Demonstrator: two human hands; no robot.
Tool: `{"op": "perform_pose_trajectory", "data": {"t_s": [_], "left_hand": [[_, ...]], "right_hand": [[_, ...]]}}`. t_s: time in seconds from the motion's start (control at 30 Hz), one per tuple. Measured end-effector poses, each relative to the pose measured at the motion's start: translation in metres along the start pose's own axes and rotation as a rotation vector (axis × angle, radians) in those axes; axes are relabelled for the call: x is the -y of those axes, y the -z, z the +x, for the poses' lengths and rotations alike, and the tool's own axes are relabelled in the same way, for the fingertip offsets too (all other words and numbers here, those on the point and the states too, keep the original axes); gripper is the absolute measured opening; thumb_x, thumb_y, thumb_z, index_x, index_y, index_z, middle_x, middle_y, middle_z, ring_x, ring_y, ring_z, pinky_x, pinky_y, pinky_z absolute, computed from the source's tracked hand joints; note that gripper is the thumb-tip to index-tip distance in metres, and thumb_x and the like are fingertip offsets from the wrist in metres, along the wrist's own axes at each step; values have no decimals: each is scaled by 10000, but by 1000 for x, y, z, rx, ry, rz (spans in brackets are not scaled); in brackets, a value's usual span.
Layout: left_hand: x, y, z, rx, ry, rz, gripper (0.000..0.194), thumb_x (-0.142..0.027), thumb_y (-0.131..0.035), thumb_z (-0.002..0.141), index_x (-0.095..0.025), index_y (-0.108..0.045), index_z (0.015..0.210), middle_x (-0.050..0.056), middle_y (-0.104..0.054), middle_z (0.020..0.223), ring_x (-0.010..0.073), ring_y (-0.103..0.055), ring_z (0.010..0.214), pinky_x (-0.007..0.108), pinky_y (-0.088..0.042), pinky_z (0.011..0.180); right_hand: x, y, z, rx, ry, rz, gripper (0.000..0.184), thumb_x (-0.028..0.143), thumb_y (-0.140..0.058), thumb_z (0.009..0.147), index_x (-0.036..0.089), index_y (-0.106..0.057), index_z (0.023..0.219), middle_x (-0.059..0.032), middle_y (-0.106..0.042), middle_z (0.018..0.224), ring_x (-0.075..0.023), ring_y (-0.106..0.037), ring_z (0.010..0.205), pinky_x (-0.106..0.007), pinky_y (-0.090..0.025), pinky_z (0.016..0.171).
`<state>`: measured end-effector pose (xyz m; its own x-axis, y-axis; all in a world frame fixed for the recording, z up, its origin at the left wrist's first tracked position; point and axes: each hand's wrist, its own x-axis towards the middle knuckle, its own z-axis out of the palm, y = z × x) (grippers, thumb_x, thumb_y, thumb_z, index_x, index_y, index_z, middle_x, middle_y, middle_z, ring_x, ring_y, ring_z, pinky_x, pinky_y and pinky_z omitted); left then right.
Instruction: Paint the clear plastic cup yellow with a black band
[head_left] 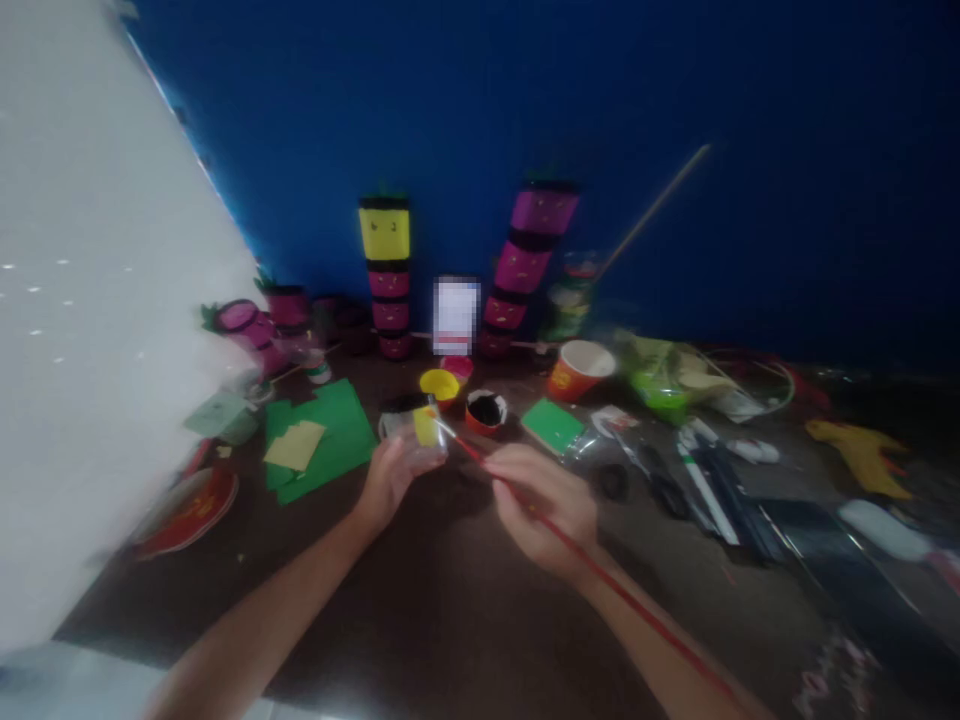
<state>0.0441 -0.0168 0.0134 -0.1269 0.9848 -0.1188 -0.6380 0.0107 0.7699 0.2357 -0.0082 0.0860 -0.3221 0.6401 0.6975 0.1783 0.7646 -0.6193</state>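
Note:
My left hand (391, 474) is closed around a small clear plastic cup (433, 458), tilted on its side. The cup has a black band at one end and a yellow painted patch. A long red paintbrush (570, 545) is gripped in my right hand (544, 505), its bristles at the yellow patch. Just behind the cup stand a yellow paint pot (441, 383) and an orange pot with black paint inside (487, 410). A pink pot (456, 367) is partly hidden behind the yellow one.
Stacked pink and yellow cups with faces (386, 235) and a leaning pink stack (523, 268) stand at the blue wall. Green paper (334, 435) lies left; an orange paper cup (581, 368), scissors (664, 490) and a yellow glue gun (862, 455) lie right.

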Motion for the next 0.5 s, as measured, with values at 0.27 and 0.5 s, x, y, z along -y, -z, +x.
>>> {"op": "perform_pose_trajectory", "data": {"t_s": [0.27, 0.5], "left_hand": [[1, 0, -1, 17, -18, 11, 433, -462, -638, 723, -155, -635, 1029, 96, -718, 957, 249, -677, 839, 414, -492, 819], [2, 1, 0, 8, -40, 10, 419, -447, -653, 714, -159, -642, 1018, 91, -720, 956, 243, -679, 830, 419, -502, 813]], "right_hand": [[0, -3, 0, 49, 21, 39, 254, 13, -546, 711, 184, -635, 876, -61, -654, 790, -163, -625, 725, -309, -543, 662], [4, -1, 2, 17, 36, 74, 247, 12, -530, 701, 186, -625, 848, -59, -635, 770, -168, -616, 719, -321, -533, 650]]}}
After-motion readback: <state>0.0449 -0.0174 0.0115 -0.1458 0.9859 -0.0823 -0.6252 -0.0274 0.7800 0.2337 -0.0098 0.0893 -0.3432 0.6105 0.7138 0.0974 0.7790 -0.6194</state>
